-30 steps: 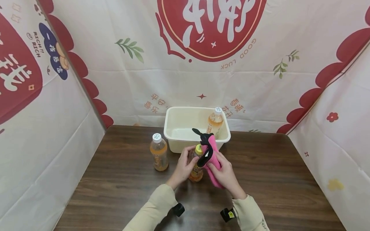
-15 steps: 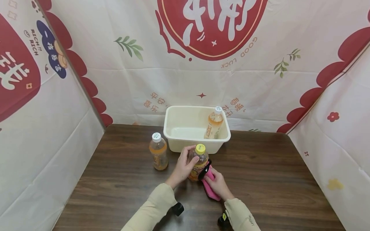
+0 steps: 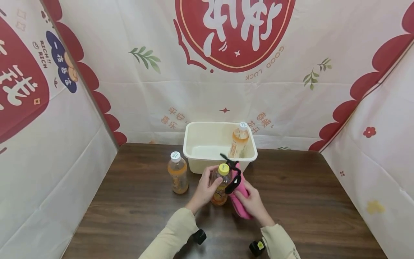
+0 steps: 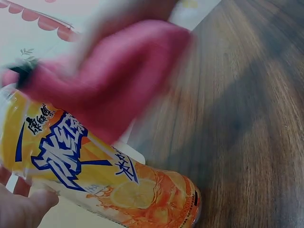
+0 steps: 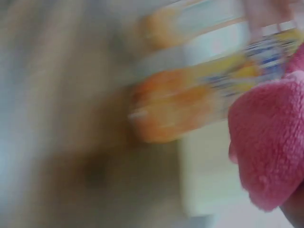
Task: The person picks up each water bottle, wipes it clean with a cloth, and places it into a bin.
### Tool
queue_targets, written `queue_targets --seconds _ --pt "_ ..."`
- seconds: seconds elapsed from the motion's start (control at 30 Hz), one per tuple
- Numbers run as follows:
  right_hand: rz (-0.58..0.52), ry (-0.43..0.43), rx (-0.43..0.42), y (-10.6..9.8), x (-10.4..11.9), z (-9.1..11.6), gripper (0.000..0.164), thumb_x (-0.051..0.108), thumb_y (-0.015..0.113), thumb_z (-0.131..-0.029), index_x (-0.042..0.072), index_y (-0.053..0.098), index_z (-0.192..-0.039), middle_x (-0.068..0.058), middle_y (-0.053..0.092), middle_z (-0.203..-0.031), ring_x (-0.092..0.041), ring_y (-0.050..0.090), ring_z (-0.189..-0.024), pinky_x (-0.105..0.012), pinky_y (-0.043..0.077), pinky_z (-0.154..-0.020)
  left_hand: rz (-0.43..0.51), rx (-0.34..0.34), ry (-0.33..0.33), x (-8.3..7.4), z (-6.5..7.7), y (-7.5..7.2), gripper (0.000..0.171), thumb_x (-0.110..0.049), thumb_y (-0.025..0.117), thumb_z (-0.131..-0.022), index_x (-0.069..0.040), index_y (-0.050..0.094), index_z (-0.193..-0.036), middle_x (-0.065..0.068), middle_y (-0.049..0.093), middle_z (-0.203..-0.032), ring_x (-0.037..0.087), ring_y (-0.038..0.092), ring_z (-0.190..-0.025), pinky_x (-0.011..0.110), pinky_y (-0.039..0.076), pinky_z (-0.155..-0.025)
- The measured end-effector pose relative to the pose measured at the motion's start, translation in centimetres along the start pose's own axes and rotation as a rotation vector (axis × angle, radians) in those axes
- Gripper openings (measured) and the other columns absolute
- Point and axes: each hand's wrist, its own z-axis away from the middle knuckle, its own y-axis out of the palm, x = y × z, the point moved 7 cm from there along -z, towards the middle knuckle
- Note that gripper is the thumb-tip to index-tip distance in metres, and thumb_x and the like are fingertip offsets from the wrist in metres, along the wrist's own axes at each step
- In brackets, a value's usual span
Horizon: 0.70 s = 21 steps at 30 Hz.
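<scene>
My left hand [image 3: 203, 189] grips an iced tea bottle [image 3: 220, 194] with a yellow cap, which stands upright on the table in front of the bin. In the left wrist view, that bottle's orange and yellow label [image 4: 137, 190] faces the camera, and the thumb lies along its side. With my right hand [image 3: 253, 203] I hold a fuzzy pink cloth [image 3: 240, 201] with black trim and a black loop, at the bottle's right side. The cloth is blurred in the left wrist view and covers part of the label. Most of the right hand's fingers are hidden behind it.
A cream plastic bin [image 3: 200, 163] stands behind the hands, with a white-capped bottle [image 3: 239, 142] leaning inside at its right. Another white-capped bottle [image 3: 178, 176] stands on the wooden table [image 3: 136, 208] at left. Printed fabric [image 3: 200, 90] hangs around the back and sides.
My right hand moves the pink cloth down the bottle's right side, then back up toward the cap. My left hand keeps its grip, and the bottle stays in about the same place.
</scene>
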Motion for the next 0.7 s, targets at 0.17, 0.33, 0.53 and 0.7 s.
queue_targets --seconds 0.17,0.33,0.53,0.7 --pt "0.054 -0.099 0.056 -1.1 3.9 -2.5 0.037 -0.005 0.068 -0.075 -0.003 0.061 -0.112 -0.019 0.058 -0.116 -0.009 0.053 -0.098 -0.014 0.041 -0.08 -0.003 -0.002 0.038 -0.1 0.0 -0.1 0.038 -0.003 0.051 -0.091 0.009 0.037 -0.124 0.024 0.04 -0.126 0.034 0.038 -0.123 0.044 0.029 -0.103" --pt "0.05 -0.083 0.016 -1.0 5.4 -2.5 0.032 -0.008 0.068 -0.073 -0.006 0.063 -0.105 -0.024 0.058 -0.115 -0.01 0.055 -0.097 -0.01 0.041 -0.079 0.011 -0.004 0.041 -0.1 0.0 0.0 0.038 -0.003 0.051 -0.09 0.008 0.037 -0.124 0.024 0.04 -0.125 0.034 0.039 -0.122 0.043 0.03 -0.103" --pt "-0.013 -0.055 -0.054 -0.1 3.4 -0.6 0.021 -0.015 0.066 -0.068 -0.009 0.063 -0.088 -0.02 0.064 -0.079 0.002 0.053 -0.07 -0.015 0.045 -0.058 0.013 -0.013 -0.009 0.4 0.0 0.0 0.039 -0.006 0.052 -0.091 0.004 0.037 -0.125 0.022 0.04 -0.126 0.033 0.039 -0.121 0.046 0.031 -0.102" --pt "0.019 0.079 0.021 2.3 -3.1 1.2 0.015 -0.009 0.067 -0.072 0.0 0.063 -0.083 -0.007 0.062 -0.069 0.0 0.05 -0.06 -0.022 0.044 -0.051 0.021 -0.006 -0.012 0.6 -0.1 0.0 0.038 -0.006 0.051 -0.091 0.004 0.037 -0.125 0.022 0.04 -0.126 0.034 0.04 -0.12 0.046 0.032 -0.101"
